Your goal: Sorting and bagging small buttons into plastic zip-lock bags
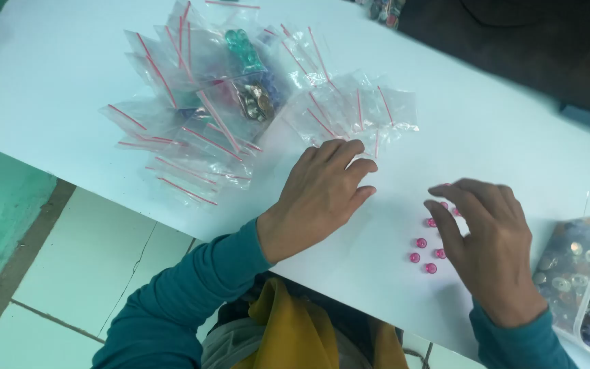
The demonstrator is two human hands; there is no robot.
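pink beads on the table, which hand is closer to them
Right. The right hand hovers over the pink beads, its fingers among them. The left hand rests flat to their left, apart from them, by the clear zip bags.

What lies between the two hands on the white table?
In the head view, only bare white table lies between the left hand and right hand; the pink beads sit beside the right hand's fingers.

Your right hand [490,249] hides some pink beads [426,249]; the bead box [585,287] is cut off at the right edge; bag [206,102] contents blur.
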